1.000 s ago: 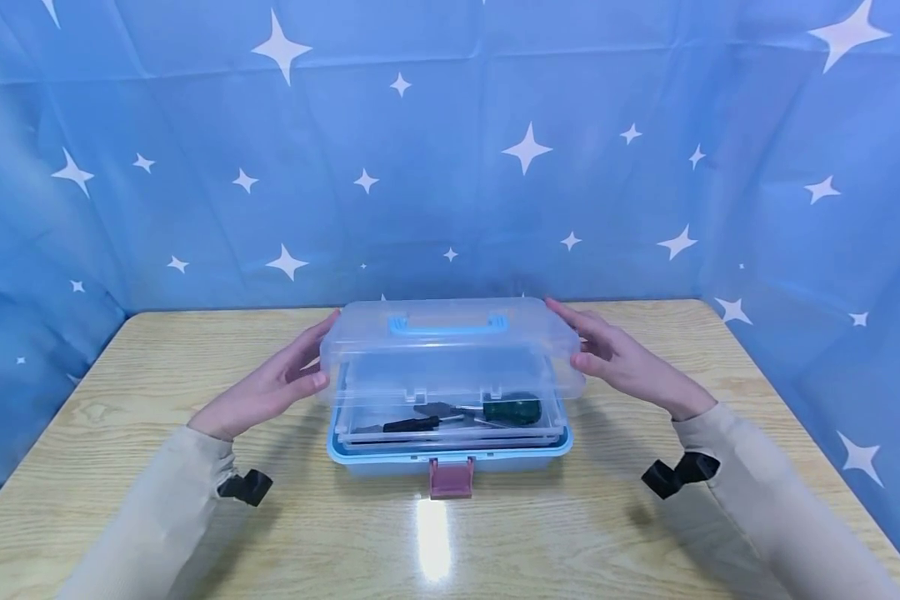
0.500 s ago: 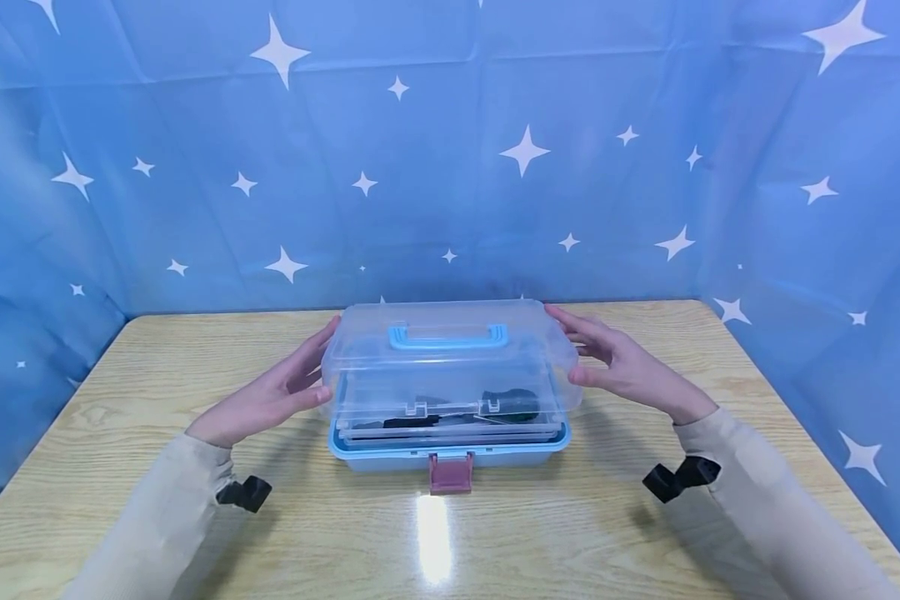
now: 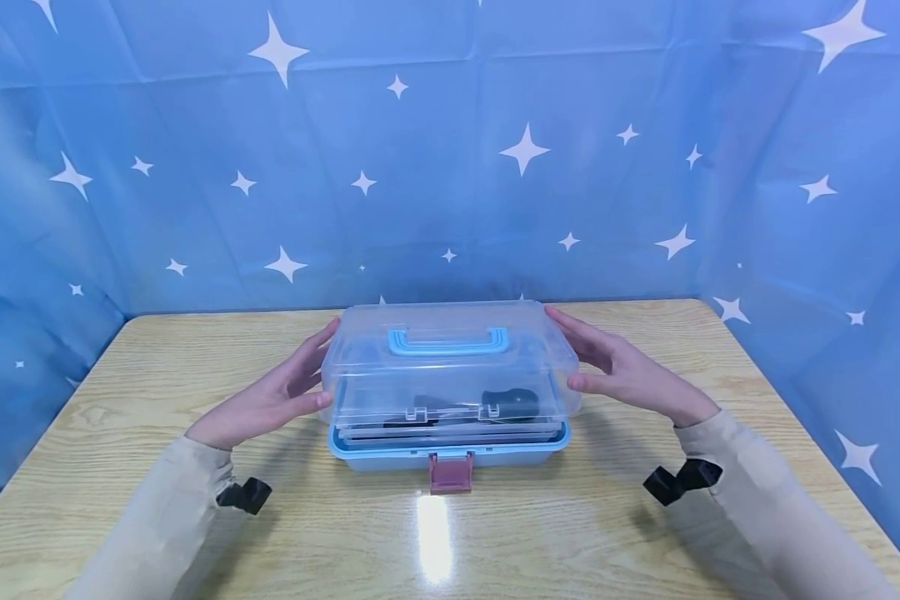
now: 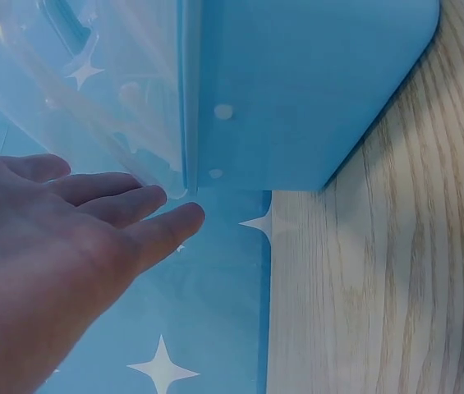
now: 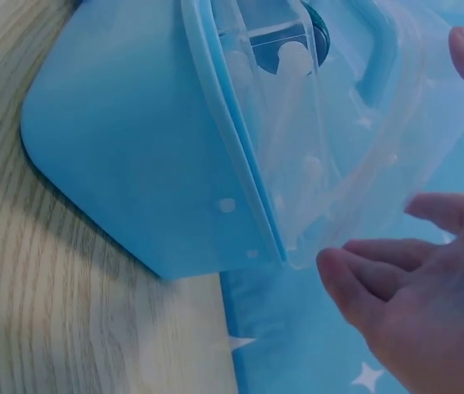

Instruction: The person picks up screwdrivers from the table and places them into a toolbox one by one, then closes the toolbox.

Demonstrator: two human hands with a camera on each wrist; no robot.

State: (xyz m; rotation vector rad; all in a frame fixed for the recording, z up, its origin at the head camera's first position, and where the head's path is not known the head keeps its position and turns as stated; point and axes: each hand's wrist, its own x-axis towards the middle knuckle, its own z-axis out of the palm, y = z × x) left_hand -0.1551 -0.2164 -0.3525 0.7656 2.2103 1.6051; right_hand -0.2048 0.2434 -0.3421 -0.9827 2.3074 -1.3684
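Note:
A toolbox with a light blue base (image 3: pixel 390 456) (image 4: pixel 297 82) (image 5: pixel 133 156) stands mid-table, its pink latch (image 3: pixel 451 472) hanging at the front. Its clear lid (image 3: pixel 450 379) (image 4: pixel 100 98) (image 5: pixel 355 123), with a blue handle (image 3: pixel 447 340), lies almost down over the base. Through it I see a green-handled screwdriver (image 3: pixel 512 402) and dark tools. My left hand (image 3: pixel 294 382) (image 4: pixel 92 222) lies with straight fingers against the lid's left end. My right hand (image 3: pixel 603 362) (image 5: pixel 412 279) does the same at the right end.
The wooden table (image 3: pixel 157 392) (image 4: pixel 396 271) (image 5: pixel 51 312) is backed and flanked by a blue star-printed cloth (image 3: pixel 450 167). A black wrist camera sits on each sleeve (image 3: pixel 243 493) (image 3: pixel 682 479). A light glare lies on the table before the latch.
The clear lid has come down from a raised tilt to lie nearly flat on the base. Both hands followed it slightly downward.

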